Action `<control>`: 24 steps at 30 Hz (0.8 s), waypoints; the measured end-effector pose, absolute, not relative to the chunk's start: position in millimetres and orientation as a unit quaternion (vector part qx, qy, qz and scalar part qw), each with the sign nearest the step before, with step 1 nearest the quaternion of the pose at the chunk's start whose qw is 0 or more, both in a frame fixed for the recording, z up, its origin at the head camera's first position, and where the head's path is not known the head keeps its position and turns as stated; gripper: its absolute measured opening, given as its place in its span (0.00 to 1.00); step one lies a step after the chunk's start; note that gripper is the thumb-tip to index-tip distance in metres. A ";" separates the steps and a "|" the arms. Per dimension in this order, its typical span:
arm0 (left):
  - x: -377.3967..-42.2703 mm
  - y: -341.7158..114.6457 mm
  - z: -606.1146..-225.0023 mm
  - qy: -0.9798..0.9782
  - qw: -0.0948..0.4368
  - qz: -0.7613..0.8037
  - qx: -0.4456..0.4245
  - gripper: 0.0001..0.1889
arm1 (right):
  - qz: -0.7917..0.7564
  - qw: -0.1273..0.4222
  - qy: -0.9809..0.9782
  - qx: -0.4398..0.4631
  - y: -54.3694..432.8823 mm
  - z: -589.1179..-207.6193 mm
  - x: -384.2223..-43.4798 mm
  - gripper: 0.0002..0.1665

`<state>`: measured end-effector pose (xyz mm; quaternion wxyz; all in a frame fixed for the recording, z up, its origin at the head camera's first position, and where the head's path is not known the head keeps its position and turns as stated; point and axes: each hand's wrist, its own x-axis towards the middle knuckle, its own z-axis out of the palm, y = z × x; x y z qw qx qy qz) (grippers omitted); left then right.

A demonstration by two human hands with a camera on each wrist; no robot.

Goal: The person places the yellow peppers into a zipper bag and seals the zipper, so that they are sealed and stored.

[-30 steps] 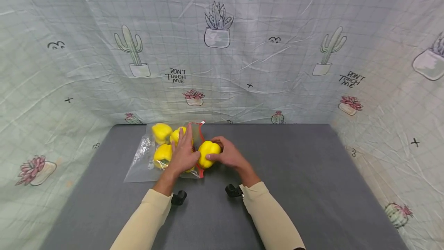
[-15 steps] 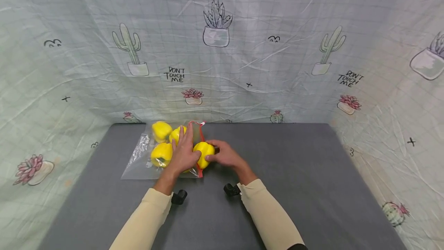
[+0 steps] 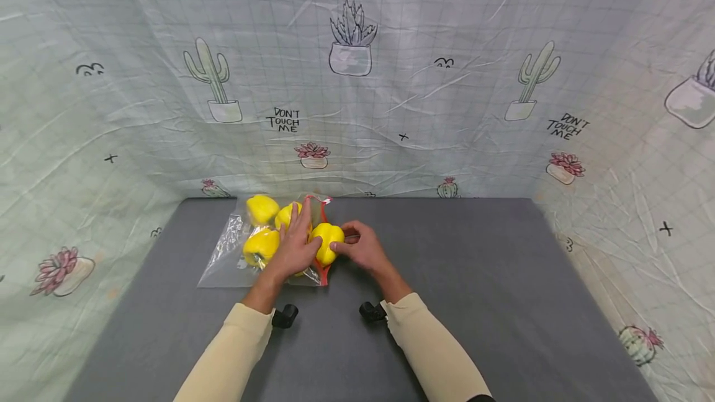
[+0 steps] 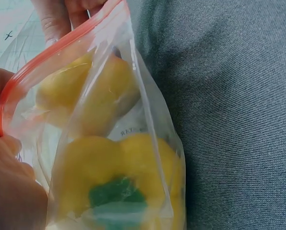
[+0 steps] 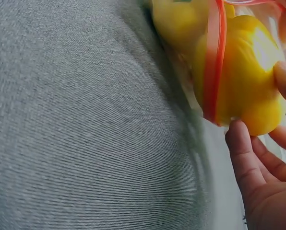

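A clear zip bag (image 3: 219, 268) with a red-edged mouth lies on the grey tabletop, holding several yellow bell peppers (image 3: 261, 209). My left hand (image 3: 292, 253) lies over the bag near its mouth, fingers spread, and holds the upper red edge (image 4: 52, 50) up beside the thumb. Another yellow bell pepper (image 3: 328, 242) sits at that mouth, partly behind the red strip (image 5: 214, 62) in the right wrist view. My right hand (image 3: 364, 245) grips this pepper from the right, between thumb and fingers. The left thumb touches the pepper too. A green stem end (image 4: 118, 201) shows through the film.
A printed cloth (image 3: 402, 98) with cactus drawings stands behind the grey tabletop (image 3: 480, 278) and along both sides. Black wrist mounts (image 3: 286, 316) stick out from both cuffs.
The right hand has shifted left, bringing its pepper from beside the bag into the mouth. The pepper has tilted slightly. The left hand stays nearly in place.
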<state>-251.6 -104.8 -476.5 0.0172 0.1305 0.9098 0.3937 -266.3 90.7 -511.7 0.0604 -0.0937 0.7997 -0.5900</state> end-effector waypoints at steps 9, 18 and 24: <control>-249.0 -106.0 -474.6 0.906 0.034 0.402 0.129 0.45 | -0.587 0.084 0.798 -0.112 77.8 -516.3 -261.7 0.32; -250.8 -108.0 -475.4 0.907 0.021 0.402 0.121 0.44 | -0.616 0.070 0.778 -0.099 59.3 -519.6 -258.4 0.30; -251.3 -108.9 -475.1 0.902 0.020 0.415 0.116 0.44 | -0.623 0.058 0.775 -0.087 53.8 -522.0 -256.0 0.27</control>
